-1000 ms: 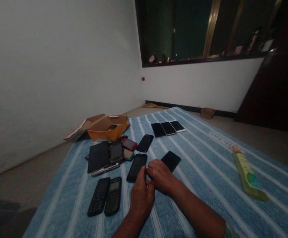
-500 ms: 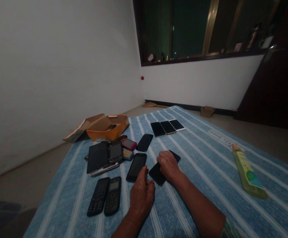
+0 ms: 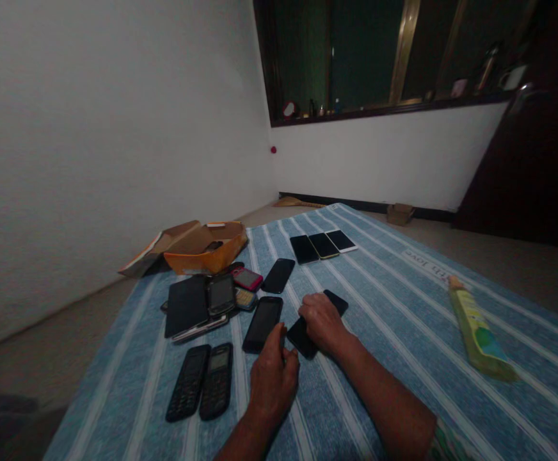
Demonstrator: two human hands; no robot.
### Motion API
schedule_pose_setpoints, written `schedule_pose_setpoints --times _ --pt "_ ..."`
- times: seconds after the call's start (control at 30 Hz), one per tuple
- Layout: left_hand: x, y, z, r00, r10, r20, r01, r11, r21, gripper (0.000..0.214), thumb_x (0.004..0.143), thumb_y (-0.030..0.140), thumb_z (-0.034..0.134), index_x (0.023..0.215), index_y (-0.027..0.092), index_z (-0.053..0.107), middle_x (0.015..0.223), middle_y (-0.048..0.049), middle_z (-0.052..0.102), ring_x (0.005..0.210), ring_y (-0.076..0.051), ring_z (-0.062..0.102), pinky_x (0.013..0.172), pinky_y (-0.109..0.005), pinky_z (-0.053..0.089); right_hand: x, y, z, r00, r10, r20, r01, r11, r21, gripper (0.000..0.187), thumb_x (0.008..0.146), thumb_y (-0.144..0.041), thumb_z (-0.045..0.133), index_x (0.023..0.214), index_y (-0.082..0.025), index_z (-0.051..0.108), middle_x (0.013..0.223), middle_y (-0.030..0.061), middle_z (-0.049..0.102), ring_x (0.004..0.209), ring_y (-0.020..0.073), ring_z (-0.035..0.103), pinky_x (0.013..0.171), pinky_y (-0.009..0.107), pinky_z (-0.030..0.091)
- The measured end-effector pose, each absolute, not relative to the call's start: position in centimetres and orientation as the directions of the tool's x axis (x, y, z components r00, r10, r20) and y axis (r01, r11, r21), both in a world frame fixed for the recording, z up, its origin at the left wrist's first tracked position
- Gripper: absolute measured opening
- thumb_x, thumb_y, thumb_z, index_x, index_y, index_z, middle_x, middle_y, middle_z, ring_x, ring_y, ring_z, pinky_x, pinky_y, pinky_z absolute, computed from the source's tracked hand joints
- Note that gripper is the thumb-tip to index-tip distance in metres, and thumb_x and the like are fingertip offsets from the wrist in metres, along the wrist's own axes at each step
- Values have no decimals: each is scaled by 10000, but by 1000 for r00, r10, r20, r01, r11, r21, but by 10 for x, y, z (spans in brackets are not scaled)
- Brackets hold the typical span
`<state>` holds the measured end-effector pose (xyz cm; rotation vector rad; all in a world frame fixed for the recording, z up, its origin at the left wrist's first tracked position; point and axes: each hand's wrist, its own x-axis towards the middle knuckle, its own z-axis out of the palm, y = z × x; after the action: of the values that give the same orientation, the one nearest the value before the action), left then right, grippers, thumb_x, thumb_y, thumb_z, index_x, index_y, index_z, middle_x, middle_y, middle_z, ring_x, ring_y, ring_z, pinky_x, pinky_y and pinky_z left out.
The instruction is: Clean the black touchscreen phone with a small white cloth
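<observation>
The right hand [image 3: 322, 320] covers the middle of a flat, black, rectangular phone [image 3: 301, 339], well inside the edges of the blue-and-white striped cloth [image 3: 394, 320], its long axis slanting toward the cloth's right edge; whether the curled grip is clamped, I cannot tell. The left hand [image 3: 273, 374], grip equally unclear, is nearer a thick black touchscreen phone [image 3: 262, 322].

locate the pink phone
In the head view, the pink phone lies left of centre, just beyond the yellow-keyed phone and nearer than the orange box.
</observation>
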<state>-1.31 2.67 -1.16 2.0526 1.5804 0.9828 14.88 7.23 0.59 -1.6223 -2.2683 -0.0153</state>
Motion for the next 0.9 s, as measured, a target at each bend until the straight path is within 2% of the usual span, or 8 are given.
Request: schedule_pose_setpoints --times 0.23,0.53,0.63,0.9 --pt "-12 26 -11 124 943 310 687 -307 658 462 793 241 524 1245 158 571 911 -66 697 782 -203 671 727 -336 538 170 85 1 -95 955 282 964 159 -215 266 830 -46 458 860 -160 696 938 99 625 964 217 519 852 324 344" --pt "-12 25 -8 175 943 284 710 -320 627 463 824 234 481 1269 124 543 861 -72 682 839 -221 668 776 -361 531 180 89 0 14 962 273 969 55 -241 323 837 -17 417 909 -162 696 990 108 615 945 220 514 828 321 355" --pt "-11 25 -7 186 946 266 720 -315 618 468 831 244 465 1273 107 537 878 -82 681 859 -228 668 786 -365 533 175 87 0 -35 958 286 969 103 -225 298 816 -12 440 880 -159 691 970 107 616 956 225 512 852 325 352" --pt "-12 26 -6 194 936 293 727 -338 598 458 823 253 469 1252 120 556 934 -87 691 817 -213 677 761 -340 542 150 70 7 -333 890 310 888 407 -214 226 821 -45 486 825 -152 685 877 72 626 926 202 529 847 304 353"
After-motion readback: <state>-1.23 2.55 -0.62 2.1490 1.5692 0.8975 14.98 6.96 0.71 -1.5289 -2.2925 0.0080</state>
